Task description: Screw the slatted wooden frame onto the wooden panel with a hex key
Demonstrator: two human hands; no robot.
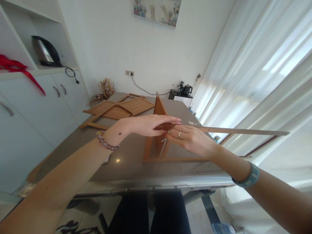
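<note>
A reddish-brown wooden frame (147, 150) with an upright panel (159, 104) stands on the table in front of me. My left hand (153, 125) reaches over the top of its joint, with fingers and thumb closed around the wood. Close beside it, my right hand (188, 138) has its fingertips pinched together at the same joint; whatever is between them is hidden. A thin, pale, bent rod (163, 148) shows just below those fingertips. From the joint a long wooden rail (240, 131) extends right, past the table edge.
Several flat wooden panels and frames (117, 109) lie at the back left of the grey table (126, 167). Small pale bits (192, 123) lie behind the rail. Dried plants (106, 88) stand at the far left corner. White curtains (243, 71) hang on the right.
</note>
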